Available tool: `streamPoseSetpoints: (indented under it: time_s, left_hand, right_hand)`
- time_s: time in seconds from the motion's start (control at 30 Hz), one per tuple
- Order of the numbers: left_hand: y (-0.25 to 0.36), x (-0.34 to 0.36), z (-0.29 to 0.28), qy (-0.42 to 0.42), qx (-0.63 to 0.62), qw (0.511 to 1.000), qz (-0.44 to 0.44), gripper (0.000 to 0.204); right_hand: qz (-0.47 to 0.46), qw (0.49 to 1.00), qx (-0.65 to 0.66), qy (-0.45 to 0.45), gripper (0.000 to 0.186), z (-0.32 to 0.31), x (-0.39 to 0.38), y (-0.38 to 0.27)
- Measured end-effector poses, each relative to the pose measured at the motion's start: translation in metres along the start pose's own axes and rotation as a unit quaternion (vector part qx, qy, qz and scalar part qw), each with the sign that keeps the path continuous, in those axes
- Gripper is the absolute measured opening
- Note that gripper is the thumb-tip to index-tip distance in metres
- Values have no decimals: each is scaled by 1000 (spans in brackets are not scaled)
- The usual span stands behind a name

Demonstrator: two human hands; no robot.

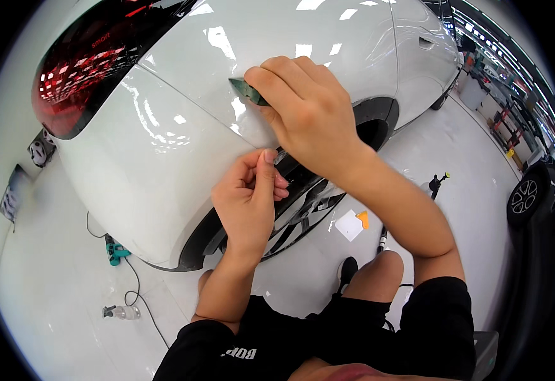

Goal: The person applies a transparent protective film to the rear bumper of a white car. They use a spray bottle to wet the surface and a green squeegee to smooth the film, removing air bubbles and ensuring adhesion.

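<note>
A white car's rear side panel fills the area in front of me, with a red tail light at far left. My right hand is closed around a dark green, flat squeegee, its pointed corner at the panel above the wheel arch. Lower down, at the arch edge, my left hand has thumb and fingers pinched together. Something clear seems to glint by its fingertips, too small to make out. Below both hands sits the car's wheel inside its black arch trim, partly covered by them.
On the floor at left lie a teal corded tool and a clear spray bottle. Right of the wheel are a white sheet with an orange piece and a black stand. A dark car's wheel stands at far right.
</note>
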State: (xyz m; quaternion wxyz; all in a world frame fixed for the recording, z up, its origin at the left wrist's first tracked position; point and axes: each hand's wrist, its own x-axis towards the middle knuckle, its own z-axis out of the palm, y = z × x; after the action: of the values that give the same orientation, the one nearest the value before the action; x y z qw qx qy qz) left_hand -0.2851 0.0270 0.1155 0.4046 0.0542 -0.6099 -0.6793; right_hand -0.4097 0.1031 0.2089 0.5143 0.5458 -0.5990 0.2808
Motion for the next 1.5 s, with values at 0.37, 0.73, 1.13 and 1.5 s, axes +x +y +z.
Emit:
streamPoseSetpoints:
  time_s: [0.37,0.73,1.13,1.5]
  left_hand:
    - [-2,-4,10,16,20,999,-37,24]
    - [7,-5,12,4,-9,1000,-27,24]
    - [6,-3,10,11,-12,1000,-17,25]
    - [0,-5,11,19,-6,1000,0,25]
  right_hand:
    - [-53,983,-164,67,16,29,21,-5]
    - [211,965,-120,100,21,-34,54,77]
    - [200,978,-49,47,23,-28,62,35]
    - [100,973,-112,-177,19,-21,59,30]
